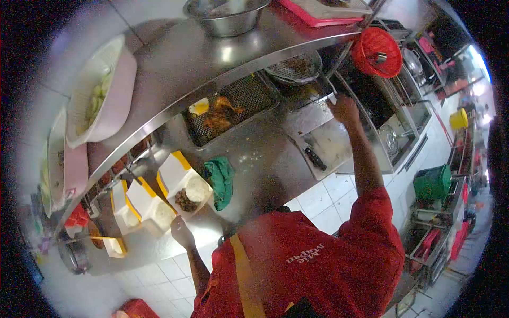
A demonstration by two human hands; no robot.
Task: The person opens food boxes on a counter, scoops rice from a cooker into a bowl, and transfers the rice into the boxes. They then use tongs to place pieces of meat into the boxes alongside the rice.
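Observation:
Near the front edge of the steel counter, my left hand [183,233] has its fingers closed at the edge of an open paper food box [175,172]. That box holds a mound of white rice [198,189] and a dark, chopped topping [185,202]. My right hand [345,110] reaches far to the right, fingers wrapped round a thin metal handle [332,90]; its far end runs toward a wire strainer [295,68]. Below that hand lies a white cutting board [331,140] with a black-handled knife [315,158].
More rice boxes [151,204] stand left. A green cloth [218,183] lies beside the boxes. Behind is a mesh tray [238,106] with fried chicken and a fried egg. A steel shelf [175,58] overhangs the counter, carrying a steel bowl [228,24] and a red basket [376,52].

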